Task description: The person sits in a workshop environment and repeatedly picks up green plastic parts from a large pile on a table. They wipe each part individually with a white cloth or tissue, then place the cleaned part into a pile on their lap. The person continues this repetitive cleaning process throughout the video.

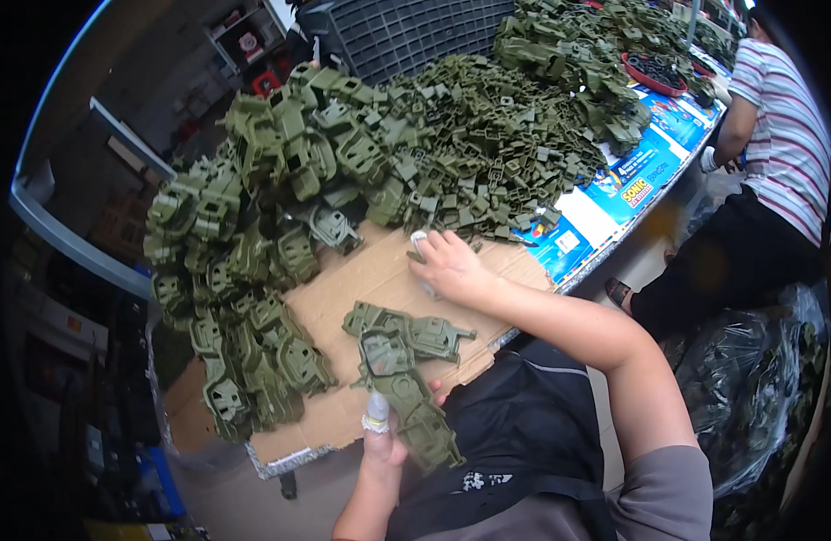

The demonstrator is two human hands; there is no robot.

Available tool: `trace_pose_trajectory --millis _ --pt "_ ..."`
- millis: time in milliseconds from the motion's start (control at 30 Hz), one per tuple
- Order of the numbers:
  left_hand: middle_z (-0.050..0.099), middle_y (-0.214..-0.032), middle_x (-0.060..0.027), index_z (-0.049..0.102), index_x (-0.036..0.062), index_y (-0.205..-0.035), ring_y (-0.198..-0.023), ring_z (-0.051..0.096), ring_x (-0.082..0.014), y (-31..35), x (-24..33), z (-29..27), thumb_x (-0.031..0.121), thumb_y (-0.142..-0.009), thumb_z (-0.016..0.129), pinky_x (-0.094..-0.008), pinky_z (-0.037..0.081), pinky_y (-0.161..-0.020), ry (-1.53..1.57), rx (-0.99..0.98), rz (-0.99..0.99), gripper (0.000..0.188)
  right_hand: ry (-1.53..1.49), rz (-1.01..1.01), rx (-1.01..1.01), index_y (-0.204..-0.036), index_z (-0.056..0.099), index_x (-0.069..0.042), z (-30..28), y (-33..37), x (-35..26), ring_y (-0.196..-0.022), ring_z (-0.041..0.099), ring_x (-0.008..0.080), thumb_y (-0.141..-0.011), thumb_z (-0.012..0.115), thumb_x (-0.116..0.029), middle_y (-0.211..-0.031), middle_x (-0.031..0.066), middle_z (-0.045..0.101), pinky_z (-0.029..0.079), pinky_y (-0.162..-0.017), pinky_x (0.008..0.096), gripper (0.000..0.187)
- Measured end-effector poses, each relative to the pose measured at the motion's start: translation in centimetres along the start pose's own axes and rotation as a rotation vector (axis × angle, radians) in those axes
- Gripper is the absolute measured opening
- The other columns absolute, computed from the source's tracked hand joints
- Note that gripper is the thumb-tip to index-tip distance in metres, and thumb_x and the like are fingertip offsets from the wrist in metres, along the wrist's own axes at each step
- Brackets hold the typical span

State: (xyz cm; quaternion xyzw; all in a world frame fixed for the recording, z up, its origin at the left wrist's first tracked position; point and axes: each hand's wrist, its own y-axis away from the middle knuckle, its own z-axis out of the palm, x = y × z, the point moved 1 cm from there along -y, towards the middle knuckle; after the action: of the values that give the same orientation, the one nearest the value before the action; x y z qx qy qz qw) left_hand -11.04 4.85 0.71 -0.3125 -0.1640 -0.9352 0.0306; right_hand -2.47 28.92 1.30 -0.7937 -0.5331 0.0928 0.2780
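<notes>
My left hand point(385, 436) is closed round an olive-green plastic toy vehicle body point(408, 401), a long moulded shell with a rounded open frame at its far end. A white wrap covers the thumb. Beyond that shell, a second green vehicle body point(431, 335) lies on the brown cardboard point(343, 279). My right hand point(452, 268) is reaching over the cardboard, its fingers curled together at the near edge of a heap of small green plastic parts point(497, 135). A bit of green shows by the wrapped fingertips, but what they hold is mostly hidden.
Stacked green vehicle bodies point(289, 135) rise at the left. Behind the heap stands a dark plastic crate point(406, 41). A red tray point(654, 74) of black parts sits far right, near a person in a striped shirt point(780, 117). Clear plastic bags point(749, 388) lie lower right.
</notes>
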Motion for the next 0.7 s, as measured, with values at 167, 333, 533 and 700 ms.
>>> trace_pose_trajectory --millis 167,333,533,700 --pt "0.057 -0.108 -0.0214 0.042 0.0010 -0.123 -0.089 0.061 -0.0330 0.1 1.3 -0.8 0.043 -0.084 0.057 -0.0445 0.053 -0.078 -0.142 -0.110 0.036 0.059 -0.230 -0.107 -0.006 -0.086 0.057 -0.011 -1.6 1.4 1.6 -0.089 0.047 0.0206 -0.074 0.052 -0.018 -0.094 0.0048 0.051 0.038 -0.072 0.0325 0.015" --pt "0.056 -0.111 -0.0183 0.041 -0.0034 -0.124 -0.092 0.060 -0.0323 -0.9 0.7 -1.7 0.047 -0.083 0.056 -0.0473 0.051 -0.079 -0.232 -0.214 -0.063 0.067 0.026 -0.085 -0.007 -0.082 0.052 -0.012 -2.4 2.1 1.2 -0.087 0.048 0.0211 -0.073 0.054 -0.017 -0.086 0.0046 0.052 0.038 -0.072 0.0333 0.011" --pt "0.058 -0.103 -0.0230 0.039 -0.0027 -0.122 -0.086 0.063 -0.0351 -1.8 -1.3 -2.8 0.036 -0.089 0.049 -0.0467 0.053 -0.077 -0.267 -0.438 -0.020 0.052 -0.193 -0.091 -0.007 -0.091 0.057 -0.009 -3.5 1.6 4.4 -0.090 0.053 0.0268 -0.065 0.067 -0.015 -0.086 0.0088 0.058 0.043 -0.078 0.0390 0.028" --pt "0.052 -0.117 -0.0199 0.035 -0.0019 -0.129 -0.094 0.061 -0.0302 1.0 -0.5 -1.5 0.026 -0.084 0.060 -0.0417 0.053 -0.079 0.070 -0.208 -0.345 0.058 -0.673 0.074 0.160 -0.094 0.061 -0.009 -14.3 6.8 -3.8 -0.078 0.057 0.0279 -0.066 0.067 -0.008 -0.083 0.0090 0.058 0.047 -0.067 0.0365 0.029"
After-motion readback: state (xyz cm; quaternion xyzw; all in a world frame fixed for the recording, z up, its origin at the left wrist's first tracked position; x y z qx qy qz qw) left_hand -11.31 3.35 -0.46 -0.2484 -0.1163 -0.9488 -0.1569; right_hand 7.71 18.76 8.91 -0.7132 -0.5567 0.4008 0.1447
